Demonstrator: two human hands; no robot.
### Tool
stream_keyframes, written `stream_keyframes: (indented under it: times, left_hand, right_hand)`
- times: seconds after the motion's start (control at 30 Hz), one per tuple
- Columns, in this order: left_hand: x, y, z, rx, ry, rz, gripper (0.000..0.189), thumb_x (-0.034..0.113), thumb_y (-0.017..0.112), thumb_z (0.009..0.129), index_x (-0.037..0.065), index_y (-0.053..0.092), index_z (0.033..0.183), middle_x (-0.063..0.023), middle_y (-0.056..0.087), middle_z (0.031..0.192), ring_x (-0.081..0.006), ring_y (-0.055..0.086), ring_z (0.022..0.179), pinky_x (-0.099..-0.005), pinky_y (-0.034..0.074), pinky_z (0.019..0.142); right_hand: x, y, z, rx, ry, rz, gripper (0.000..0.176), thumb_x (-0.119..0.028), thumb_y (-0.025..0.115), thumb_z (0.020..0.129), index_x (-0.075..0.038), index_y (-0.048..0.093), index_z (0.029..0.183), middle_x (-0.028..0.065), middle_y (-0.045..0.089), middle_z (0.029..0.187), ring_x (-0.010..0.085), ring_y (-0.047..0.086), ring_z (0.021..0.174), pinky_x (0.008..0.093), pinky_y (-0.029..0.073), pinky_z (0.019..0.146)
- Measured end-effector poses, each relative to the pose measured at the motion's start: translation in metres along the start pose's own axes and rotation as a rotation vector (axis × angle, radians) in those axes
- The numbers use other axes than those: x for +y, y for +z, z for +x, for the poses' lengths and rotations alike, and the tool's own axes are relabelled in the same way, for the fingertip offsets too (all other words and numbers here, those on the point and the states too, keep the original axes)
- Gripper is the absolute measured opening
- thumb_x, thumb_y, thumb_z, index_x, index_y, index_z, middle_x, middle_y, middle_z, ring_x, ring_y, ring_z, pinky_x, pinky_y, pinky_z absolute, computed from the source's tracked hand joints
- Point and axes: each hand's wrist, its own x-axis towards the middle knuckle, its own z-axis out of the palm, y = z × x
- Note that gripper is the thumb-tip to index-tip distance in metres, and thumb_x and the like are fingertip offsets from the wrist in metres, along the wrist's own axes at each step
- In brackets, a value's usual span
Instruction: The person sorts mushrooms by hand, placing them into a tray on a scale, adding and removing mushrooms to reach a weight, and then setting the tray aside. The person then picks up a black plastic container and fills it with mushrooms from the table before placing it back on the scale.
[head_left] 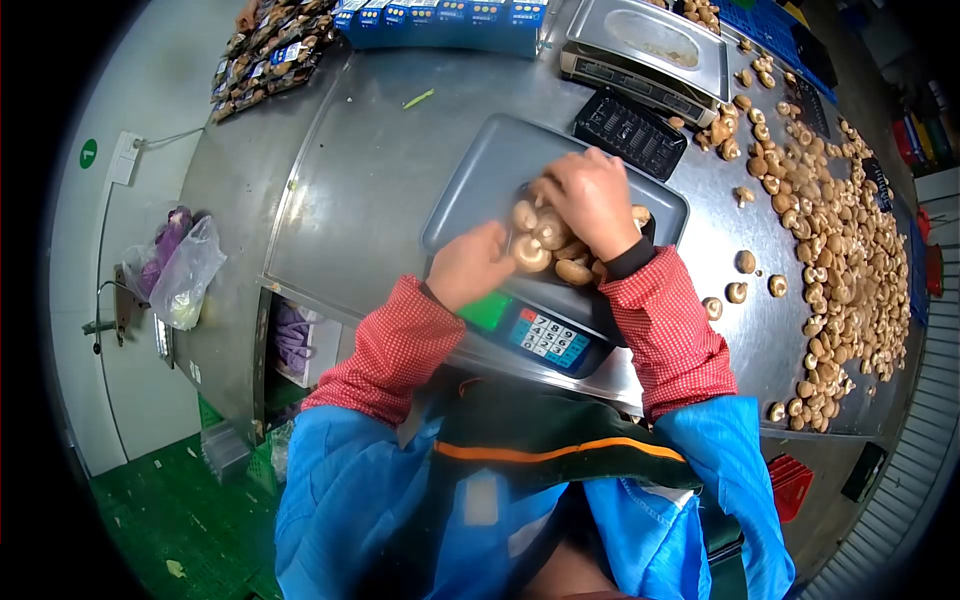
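Observation:
A pile of brown shiitake mushrooms (549, 232) sits on the grey pan (480, 185) of a digital scale, in what looks like a dark tray mostly hidden beneath them. My right hand (592, 200) reaches over the pile from the right, its fingers curled down around a mushroom at the far side. At the pile's left edge is my left hand (470, 266), slightly blurred, with thumb and fingers apart beside the mushrooms. Nearer my body shows the scale's keypad (548, 338).
An empty black tray (630, 135) lies by the pan's far right corner. Behind it stands a second scale (650, 50). Many loose mushrooms (850, 270) cover the steel table's right side. Blue boxes (445, 25) and packed bags (275, 55) stand at the back.

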Motion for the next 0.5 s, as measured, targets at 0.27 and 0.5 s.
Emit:
stream_keyframes:
  times: [0.27,0.5]
  left_hand:
    - [0.006,0.002,0.01,-0.033,-0.167,-0.667,0.024,0.0,0.047,0.091,0.002,0.044,0.115,-0.0119,0.059,0.107,-0.0186,0.067,0.08,-0.0302,0.058,0.07]
    - [-0.01,-0.019,0.032,-0.091,-0.213,-1.016,0.033,-0.002,0.039,0.091,0.003,0.039,0.124,-0.0156,0.056,0.118,-0.0274,0.067,0.092,-0.038,0.06,0.075]
  right_hand:
    - [0.1,-0.059,-0.1,0.508,0.564,0.184,0.015,-0.016,0.063,0.091,-0.004,0.071,0.096,0.0117,0.069,0.087,0.0254,0.064,0.075,0.0351,0.049,0.072]
    - [0.148,-0.029,-0.23,-0.07,0.749,-0.286,0.02,-0.019,0.068,0.088,-0.005,0.068,0.103,0.0133,0.066,0.09,0.0288,0.063,0.084,0.0383,0.049,0.075]
